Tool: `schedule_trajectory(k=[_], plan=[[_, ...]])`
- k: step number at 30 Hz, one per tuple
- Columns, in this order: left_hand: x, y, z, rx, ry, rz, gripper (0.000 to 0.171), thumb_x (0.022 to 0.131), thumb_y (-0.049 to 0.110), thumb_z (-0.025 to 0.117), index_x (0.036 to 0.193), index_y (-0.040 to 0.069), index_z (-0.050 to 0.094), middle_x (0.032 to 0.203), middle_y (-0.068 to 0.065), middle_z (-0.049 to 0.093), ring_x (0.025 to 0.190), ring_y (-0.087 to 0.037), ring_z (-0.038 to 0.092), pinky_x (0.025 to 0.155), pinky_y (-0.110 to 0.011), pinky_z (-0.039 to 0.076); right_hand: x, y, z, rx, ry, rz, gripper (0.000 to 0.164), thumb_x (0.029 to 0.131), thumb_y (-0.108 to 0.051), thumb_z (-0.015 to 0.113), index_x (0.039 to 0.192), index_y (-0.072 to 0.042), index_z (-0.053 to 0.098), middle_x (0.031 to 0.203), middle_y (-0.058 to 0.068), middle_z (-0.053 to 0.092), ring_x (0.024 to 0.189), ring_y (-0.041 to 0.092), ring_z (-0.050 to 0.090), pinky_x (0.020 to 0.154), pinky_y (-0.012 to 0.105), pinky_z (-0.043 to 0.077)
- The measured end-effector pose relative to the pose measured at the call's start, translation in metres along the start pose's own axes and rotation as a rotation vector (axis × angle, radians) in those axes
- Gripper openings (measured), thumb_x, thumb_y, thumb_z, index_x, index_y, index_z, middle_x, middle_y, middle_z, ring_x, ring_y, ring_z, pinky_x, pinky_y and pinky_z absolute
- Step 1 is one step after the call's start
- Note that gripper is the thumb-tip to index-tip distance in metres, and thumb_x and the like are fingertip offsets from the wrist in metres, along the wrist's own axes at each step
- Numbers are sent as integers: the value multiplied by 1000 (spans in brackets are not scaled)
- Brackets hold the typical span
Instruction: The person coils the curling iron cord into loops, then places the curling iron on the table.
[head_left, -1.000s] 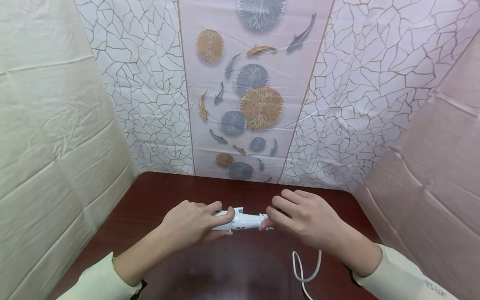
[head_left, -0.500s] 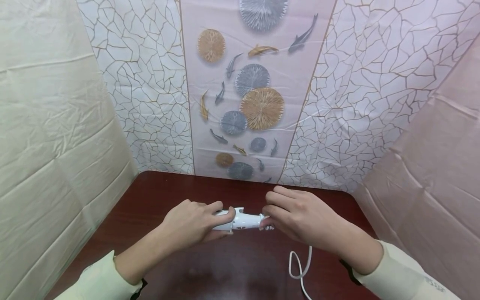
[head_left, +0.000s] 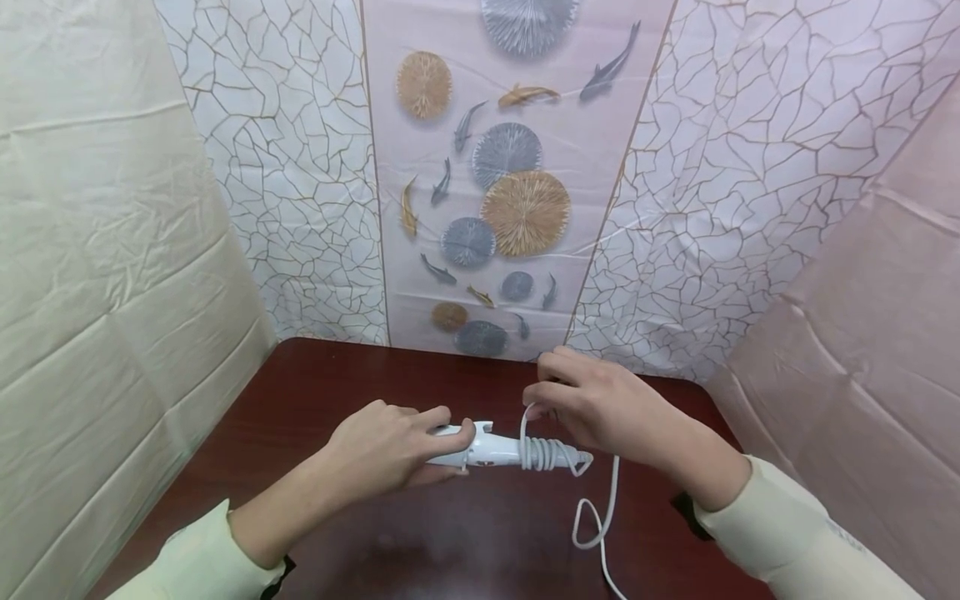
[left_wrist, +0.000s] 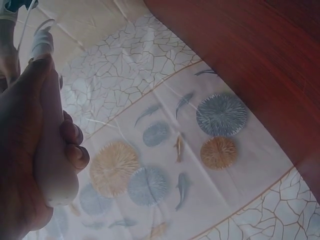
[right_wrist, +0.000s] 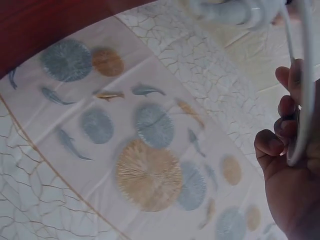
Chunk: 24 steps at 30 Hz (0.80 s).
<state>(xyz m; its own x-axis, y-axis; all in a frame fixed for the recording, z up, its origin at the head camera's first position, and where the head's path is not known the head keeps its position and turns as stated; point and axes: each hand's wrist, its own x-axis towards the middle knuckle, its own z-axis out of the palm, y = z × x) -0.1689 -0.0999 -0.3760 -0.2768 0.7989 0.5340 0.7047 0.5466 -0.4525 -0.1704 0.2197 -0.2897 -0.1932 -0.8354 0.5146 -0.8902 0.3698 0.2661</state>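
My left hand (head_left: pixel 390 446) grips a white wand-shaped electric appliance (head_left: pixel 497 451) by its thick left part, holding it level above the table. In the left wrist view the appliance's rounded end (left_wrist: pixel 59 185) shows below the curled fingers. Several turns of its white cord (head_left: pixel 542 454) lie around the narrow right part. My right hand (head_left: pixel 607 408) pinches the cord just above and right of these turns. One stretch of cord rises from the coil to its fingertips. In the right wrist view the cord (right_wrist: pixel 306 75) runs through the curled fingers.
The loose end of the cord hangs in a loop (head_left: pixel 587 546) below the right hand and runs off toward the near edge. A dark red table (head_left: pixel 345 375) lies underneath. Patterned cloth (head_left: pixel 300 167) hangs behind, with plain cloth walls on both sides.
My right hand has risen from the appliance's narrow end, pulling a stretch of cord up and uncovering the wound turns. The hanging loop has shifted slightly left. My left hand has barely moved.
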Motion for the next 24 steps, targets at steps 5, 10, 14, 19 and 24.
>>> schedule_trajectory(k=[5,10,14,19,24], plan=[[0,-1,-1,10,30,15,45,96,67,75,127,36,64,92,12,62,51,-10,56,41,-27,39,-6,11,7,1,25,32,29,115,-37,57,105,-18,76,93,-4,54,77,7,52,65,23,51],[0,0,0,17,64,27,46,96,68,75,127,35,64,92,12,62,51,-9,57,41,-27,39,-11,17,13,35,22,87,32,113,-42,58,104,-19,77,94,-5,58,80,8,58,70,27,55],[-1,1,-1,21,84,27,46,95,67,76,126,35,65,92,12,61,52,-9,57,41,-27,39,-15,18,18,61,27,117,26,112,-39,63,104,-19,78,94,-6,61,79,7,61,69,29,56],[-2,0,-3,33,114,27,51,92,66,80,128,33,66,92,11,61,52,-8,57,40,-26,37,-23,20,28,173,8,165,18,111,-31,68,103,-18,79,91,-9,62,75,1,56,68,22,52],[-1,0,-6,33,127,27,51,93,65,80,129,33,65,93,11,61,54,-8,57,40,-26,37,-32,23,41,472,-34,286,13,103,-9,77,102,-21,81,89,-11,68,75,0,56,69,20,52]])
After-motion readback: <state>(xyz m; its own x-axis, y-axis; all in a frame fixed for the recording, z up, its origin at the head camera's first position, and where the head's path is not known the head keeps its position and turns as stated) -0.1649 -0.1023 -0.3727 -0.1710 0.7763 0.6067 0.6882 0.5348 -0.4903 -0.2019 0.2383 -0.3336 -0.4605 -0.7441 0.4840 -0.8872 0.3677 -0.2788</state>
